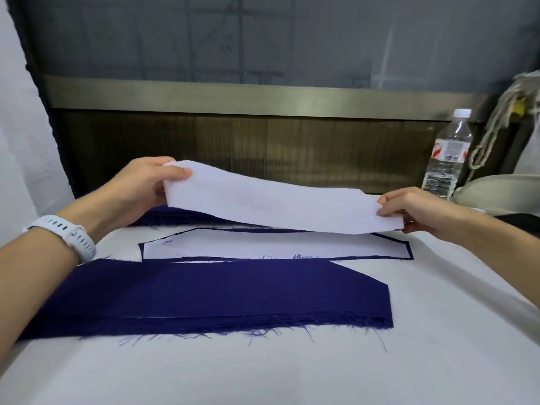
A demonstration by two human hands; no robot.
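Observation:
A long white fabric piece point(277, 200) is held up above the table, sagging slightly in the middle. My left hand point(140, 185) pinches its left end, thumb on top. My right hand point(409, 209) pinches its right end. Below it, another white piece point(263, 247) lies flat on a navy piece whose edge shows as a thin border. A larger navy fabric piece point(219, 296) with a frayed near edge lies closer to me. More navy fabric point(169, 214) lies under my left hand, mostly hidden.
A white cloth-covered table point(409, 346) holds everything. A clear plastic water bottle point(447, 156) stands at the back right, beside a pale rope point(493, 135) and a beige object point(502, 191). A dark wall panel runs along the far edge. A white watch is on my left wrist.

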